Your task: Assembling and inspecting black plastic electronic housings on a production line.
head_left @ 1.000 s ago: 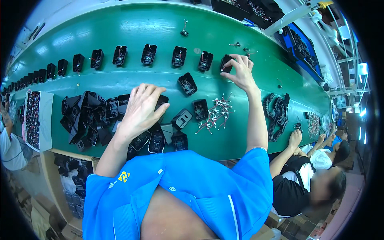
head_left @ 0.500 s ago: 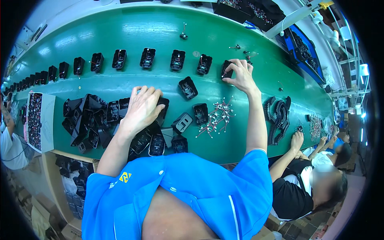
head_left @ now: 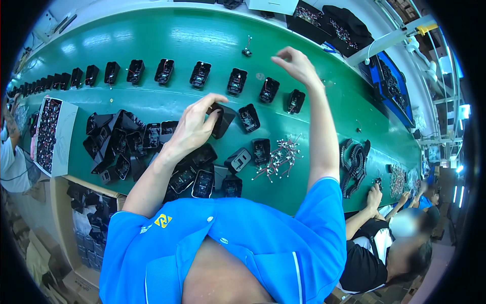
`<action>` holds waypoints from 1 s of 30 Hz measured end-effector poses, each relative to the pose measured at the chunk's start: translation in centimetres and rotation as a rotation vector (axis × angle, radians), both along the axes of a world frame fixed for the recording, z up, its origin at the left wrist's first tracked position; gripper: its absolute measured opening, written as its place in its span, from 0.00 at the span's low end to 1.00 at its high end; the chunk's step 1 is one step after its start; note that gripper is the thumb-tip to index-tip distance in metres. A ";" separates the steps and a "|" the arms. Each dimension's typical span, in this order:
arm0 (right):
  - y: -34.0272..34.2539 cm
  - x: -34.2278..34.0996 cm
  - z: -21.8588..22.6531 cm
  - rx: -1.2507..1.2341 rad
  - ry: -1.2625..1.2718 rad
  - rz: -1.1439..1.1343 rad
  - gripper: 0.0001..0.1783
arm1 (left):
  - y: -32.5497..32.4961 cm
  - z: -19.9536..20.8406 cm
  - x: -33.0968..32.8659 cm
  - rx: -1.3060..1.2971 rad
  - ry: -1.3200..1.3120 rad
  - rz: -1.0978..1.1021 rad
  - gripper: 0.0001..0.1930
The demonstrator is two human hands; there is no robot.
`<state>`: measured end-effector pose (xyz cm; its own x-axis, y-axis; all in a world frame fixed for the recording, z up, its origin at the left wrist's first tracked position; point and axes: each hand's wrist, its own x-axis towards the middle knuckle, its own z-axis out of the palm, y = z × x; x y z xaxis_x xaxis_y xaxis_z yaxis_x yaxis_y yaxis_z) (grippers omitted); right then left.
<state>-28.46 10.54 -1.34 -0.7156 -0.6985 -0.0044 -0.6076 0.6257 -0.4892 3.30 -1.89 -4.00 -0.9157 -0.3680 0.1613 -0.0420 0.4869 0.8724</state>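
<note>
My left hand [head_left: 195,121] grips a black plastic housing [head_left: 224,123], lifted and tilted above a heap of similar housings. My right hand [head_left: 298,66] is raised over the far right of the table, fingers apart, with nothing visible in it. Just below that hand stands a housing [head_left: 295,101], the nearest of a long row of open black housings [head_left: 200,74] with small parts and wires inside. Another housing [head_left: 249,118] lies beside the one in my left hand. A tangle of red-and-white wire leads [head_left: 280,158] sits close to my right forearm.
Loose black housings [head_left: 119,144] are heaped at the left, near a white box [head_left: 66,142] of small parts. A small wired part [head_left: 246,52] lies toward the far edge. Black linked strips [head_left: 356,164] are at the right, near a co-worker's hand [head_left: 374,196]. A blue-edged tray [head_left: 390,91] stands beyond.
My right hand has left the housing at the row's end and moved to the far side. My left hand has lifted a housing off the heap. The view has shifted slightly.
</note>
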 end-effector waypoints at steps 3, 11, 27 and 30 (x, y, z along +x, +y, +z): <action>-5.4 -1.3 -2.8 0.099 0.042 -0.119 0.27 | 1.2 0.6 -0.1 0.293 0.070 0.008 0.17; -7.7 -4.3 -8.8 0.287 0.067 -0.114 0.23 | 2.2 1.6 1.7 0.662 0.112 0.065 0.17; -0.2 -1.0 -2.8 -0.608 -0.065 -0.161 0.05 | 0.6 -0.4 0.0 1.314 0.277 0.005 0.12; 0.5 7.7 2.0 -0.925 -0.049 -0.011 0.04 | 0.4 -0.7 -0.9 1.684 0.353 0.082 0.13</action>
